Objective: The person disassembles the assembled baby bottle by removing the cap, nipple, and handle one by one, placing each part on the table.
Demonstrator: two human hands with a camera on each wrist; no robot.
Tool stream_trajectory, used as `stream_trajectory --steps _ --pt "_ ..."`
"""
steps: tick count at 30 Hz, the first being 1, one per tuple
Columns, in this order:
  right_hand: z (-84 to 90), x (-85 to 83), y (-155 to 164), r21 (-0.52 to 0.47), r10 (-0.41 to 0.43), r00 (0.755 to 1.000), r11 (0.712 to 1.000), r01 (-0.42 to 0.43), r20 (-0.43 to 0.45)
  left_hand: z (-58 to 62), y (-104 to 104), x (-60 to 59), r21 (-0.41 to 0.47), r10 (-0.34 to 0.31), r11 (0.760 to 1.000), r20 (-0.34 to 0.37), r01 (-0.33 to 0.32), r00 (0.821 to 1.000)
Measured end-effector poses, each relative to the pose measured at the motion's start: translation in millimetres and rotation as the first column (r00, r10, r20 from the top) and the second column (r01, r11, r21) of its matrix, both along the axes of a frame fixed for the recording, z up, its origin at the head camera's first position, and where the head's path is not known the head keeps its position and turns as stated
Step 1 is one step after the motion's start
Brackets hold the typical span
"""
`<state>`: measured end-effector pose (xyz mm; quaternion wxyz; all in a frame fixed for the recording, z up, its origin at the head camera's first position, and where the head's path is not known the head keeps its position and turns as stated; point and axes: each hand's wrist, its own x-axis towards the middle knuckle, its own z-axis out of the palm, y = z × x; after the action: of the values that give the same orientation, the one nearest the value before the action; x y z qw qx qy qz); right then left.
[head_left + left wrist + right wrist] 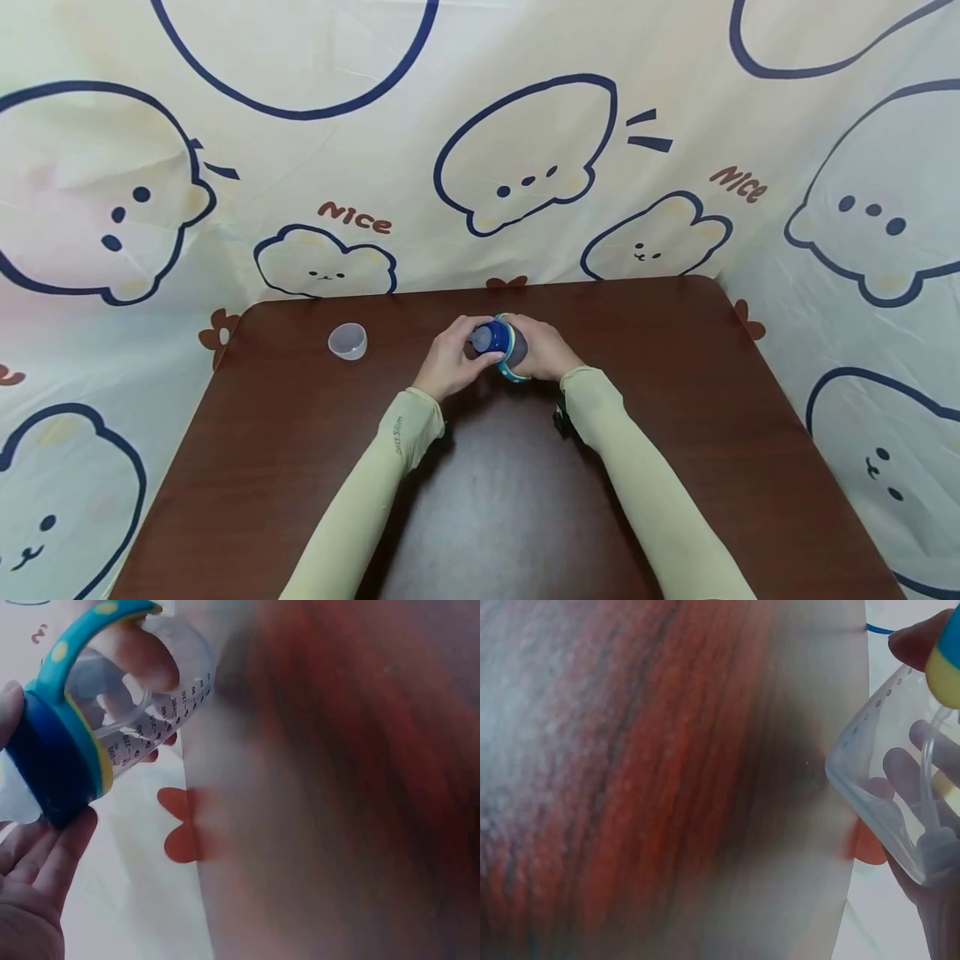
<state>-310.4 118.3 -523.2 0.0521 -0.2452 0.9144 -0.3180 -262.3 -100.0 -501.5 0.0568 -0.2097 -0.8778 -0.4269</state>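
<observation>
A clear baby bottle (517, 346) with a blue collar (60, 761) and teal-and-yellow handles (54, 669) is held tilted above the table, its top pointing left. My left hand (448, 357) pinches the collar between thumb and fingers. Around the clear body curls my right hand (547, 350), seen through the plastic in the right wrist view. Measuring marks run along the body, and a straw (928, 772) with a weighted end lies inside. The translucent nipple (16, 796) shows beyond the collar in the left wrist view. I see no liquid in the bottle.
A small translucent cup-shaped cover (348, 342) stands on the brown table (315, 467), left of my hands. The table's far edge lies just beyond the bottle. A pale cloth (405, 150) with cartoon drawings hangs behind and at both sides.
</observation>
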Motion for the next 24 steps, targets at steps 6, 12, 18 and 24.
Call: stream_trajectory --steps 6,12,18,24 --pt "5.6 -0.2 2.1 -0.002 -0.011 1.000 1.000 0.011 0.006 3.3 4.2 -0.6 -0.012 0.015 1.000 0.002 -0.015 1.000" --pt "7.4 -0.3 -2.4 0.028 0.013 1.000 1.000 -0.013 -0.008 11.3 0.0 -3.4 -0.152 0.019 0.988 0.019 -0.016 1.000" --pt "1.4 -1.1 -5.5 0.080 0.029 0.999 0.996 -0.028 -0.016 18.6 -1.4 -7.0 -0.335 -0.037 0.941 0.004 0.037 0.999" --pt "1.2 -2.8 -6.1 0.073 0.046 0.999 0.996 -0.045 -0.015 8.6 -2.6 -10.8 -0.149 0.026 0.989 0.013 -0.023 1.000"
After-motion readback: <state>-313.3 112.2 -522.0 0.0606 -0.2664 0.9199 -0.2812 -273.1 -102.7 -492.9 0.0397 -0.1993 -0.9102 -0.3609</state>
